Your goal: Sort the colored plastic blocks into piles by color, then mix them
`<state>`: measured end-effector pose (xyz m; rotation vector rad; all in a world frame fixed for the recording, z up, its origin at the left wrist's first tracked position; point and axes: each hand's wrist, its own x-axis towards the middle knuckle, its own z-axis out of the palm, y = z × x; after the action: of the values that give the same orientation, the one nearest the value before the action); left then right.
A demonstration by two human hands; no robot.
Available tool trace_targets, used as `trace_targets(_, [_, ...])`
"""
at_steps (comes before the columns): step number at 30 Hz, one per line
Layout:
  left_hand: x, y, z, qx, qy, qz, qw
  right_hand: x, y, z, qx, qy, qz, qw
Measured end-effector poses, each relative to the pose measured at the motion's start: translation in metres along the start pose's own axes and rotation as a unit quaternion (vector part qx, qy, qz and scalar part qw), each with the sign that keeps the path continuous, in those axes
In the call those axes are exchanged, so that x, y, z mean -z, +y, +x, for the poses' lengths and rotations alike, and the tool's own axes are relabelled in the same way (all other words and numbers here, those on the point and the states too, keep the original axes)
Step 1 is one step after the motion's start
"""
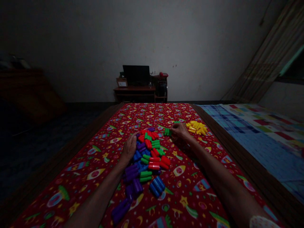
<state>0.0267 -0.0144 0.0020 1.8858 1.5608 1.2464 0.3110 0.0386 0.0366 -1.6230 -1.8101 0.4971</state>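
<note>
A mixed heap of red, green, blue and purple plastic blocks (148,158) lies on a red patterned cloth (190,196). My left hand (129,148) rests on the heap's left side with its fingers curled over the blocks. My right hand (180,130) is farther back, its fingers pinched on a green block (167,132). Just right of that hand sits a separate pile of yellow blocks (196,127).
The cloth covers a wood-framed bed or table whose edge (239,158) runs along the right. A checked blue mat (249,126) lies beyond it. A dark desk with a monitor (140,83) stands at the far wall. A curtain (266,60) hangs at right.
</note>
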Motion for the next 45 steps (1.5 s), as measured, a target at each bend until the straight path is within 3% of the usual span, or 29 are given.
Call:
trace_targets(4, [0.001, 0.001, -0.001, 0.007, -0.003, 0.006, 1.0, 0.011, 0.016, 0.005, -0.018, 0.149, -0.008, 0.989])
trace_targets(7, [0.001, 0.0, 0.0, 0.004, -0.001, 0.001, 1.0, 0.012, 0.011, 0.002, 0.01, 0.18, -0.012, 0.984])
trace_targets(9, [0.001, -0.001, 0.0, 0.002, 0.0, -0.001, 1.0, 0.007, -0.004, -0.003, 0.05, 0.109, 0.004, 0.993])
trace_targets(11, [0.0, -0.002, 0.001, 0.004, 0.0, 0.0, 1.0, -0.002, -0.024, -0.012, 0.115, -0.049, 0.017, 0.992])
trace_targets(13, [0.0, -0.003, 0.001, 0.008, 0.0, 0.001, 1.0, -0.012, -0.044, -0.023, 0.184, -0.208, -0.004, 0.961])
trace_targets(15, [0.0, -0.004, 0.001, 0.009, -0.003, -0.002, 1.0, -0.02, -0.057, -0.032, 0.225, -0.271, -0.053, 0.934])
trace_targets(18, [0.0, -0.004, 0.001, 0.009, -0.006, -0.005, 1.0, -0.023, -0.06, -0.036, 0.245, -0.24, -0.101, 0.934])
trace_targets(21, [0.0, -0.005, 0.001, 0.006, -0.002, -0.009, 1.0, -0.015, -0.044, -0.027, 0.213, -0.177, -0.11, 0.955])
trace_targets(24, [-0.001, -0.005, 0.002, -0.003, 0.003, -0.011, 1.0, -0.004, -0.022, -0.016, 0.164, -0.035, -0.122, 0.978])
trace_targets(27, [-0.002, -0.005, 0.002, 0.001, 0.0, -0.004, 1.0, -0.003, -0.011, -0.014, 0.172, 0.084, -0.115, 0.975])
trace_targets(29, [-0.002, -0.005, 0.002, 0.005, -0.002, -0.003, 1.0, -0.009, -0.015, -0.019, 0.198, 0.073, -0.088, 0.973])
trace_targets(33, [-0.001, -0.003, 0.0, 0.005, -0.003, -0.008, 1.0, -0.036, -0.039, -0.034, 0.293, -0.049, -0.024, 0.955])
trace_targets(38, [-0.002, 0.002, 0.001, -0.069, -0.024, -0.001, 0.997, -0.066, -0.056, -0.037, 0.405, -0.102, -0.09, 0.904])
trace_targets(42, [-0.004, 0.003, 0.003, -0.092, -0.021, 0.007, 0.996, -0.069, -0.052, -0.033, 0.409, -0.093, -0.073, 0.905])
trace_targets(45, [-0.004, 0.002, 0.003, -0.09, -0.019, 0.01, 0.996, -0.061, -0.052, -0.032, 0.357, -0.071, 0.014, 0.931])
